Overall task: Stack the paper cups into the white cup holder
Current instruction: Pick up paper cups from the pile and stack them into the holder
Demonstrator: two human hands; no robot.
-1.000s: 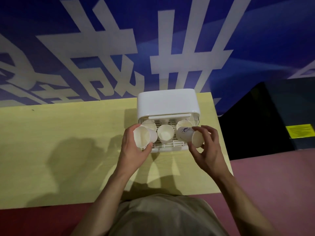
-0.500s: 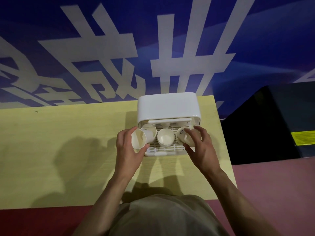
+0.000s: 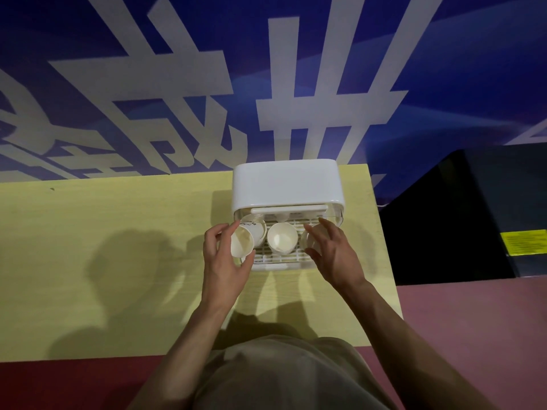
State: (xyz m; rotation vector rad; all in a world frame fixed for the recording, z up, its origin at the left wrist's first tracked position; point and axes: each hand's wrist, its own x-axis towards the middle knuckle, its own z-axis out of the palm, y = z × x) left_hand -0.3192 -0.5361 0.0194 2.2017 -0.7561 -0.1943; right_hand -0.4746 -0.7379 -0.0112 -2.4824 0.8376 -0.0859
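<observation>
holder: white box [image 3: 285, 182] sitting at the far edge of the yellow table [image 3: 103, 247], close to its right end. Front is open, so you can see a slatted white tray [image 3: 268, 258] sticking out toward the person.

left hand: left hand [image 3: 225, 261] is at the holder's left front corner, fingers and thumb curled round a paper cup [image 3: 242, 241]. That cup is tipped over, mouth facing the camera, and it hangs over the left end of the tray.

cup behind it: another cup [image 3: 255, 227] with a small printed mark sits right behind the held one, touching or nearly touching, can't really tell which.

middle cup: one cup [image 3: 282, 238] stands mouth up on the tray, between the two hands, nobody touching it.

right hand: right hand [image 3: 334, 255] is over the right end of the tray, fingers bent round a third cup [image 3: 307, 241]. It's mostly hidden by the fingers, just a bit of rim shows, so the grip is hard to read exactly.

back row: there are pale shapes further inside under the lid, too dim to make out.

around: blue wall with big white characters [image 3: 296, 84] behind the table, a black cabinet [image 3: 458, 217] with a yellow label [image 3: 524, 242] to the right, reddish floor [image 3: 473, 321].
</observation>
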